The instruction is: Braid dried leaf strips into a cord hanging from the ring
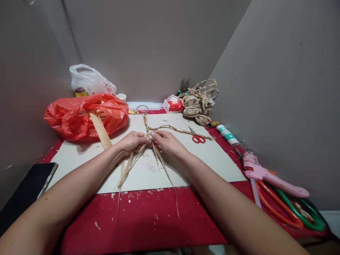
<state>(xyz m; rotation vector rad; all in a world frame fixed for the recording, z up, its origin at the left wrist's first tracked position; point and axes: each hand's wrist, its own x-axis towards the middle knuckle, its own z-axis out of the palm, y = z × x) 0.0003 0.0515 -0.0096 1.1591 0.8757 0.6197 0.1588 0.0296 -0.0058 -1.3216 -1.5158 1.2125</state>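
A braid of dried plant fibre (146,124) runs from a thin ring (142,109) down to my hands, over a white board (212,166). My left hand (135,141) is closed on the braid's lower end, with loose straw-coloured strips (130,163) trailing toward me. Close beside it, my right hand (164,141) pinches the same end, and more strips (166,170) hang below. From the braid a twisted cord (175,128) stretches to the right, passing near red-handled scissors (198,138). The fingertips partly hide the point where the strips meet.
At left sit a red plastic bag (66,117) with a wide strip (100,131) sticking out, and a phone (26,187). Coiled rope (195,106) and a tissue pack (173,104) stand at the back. A pink glue gun (268,175) and orange-handled cutters (278,207) lie right.
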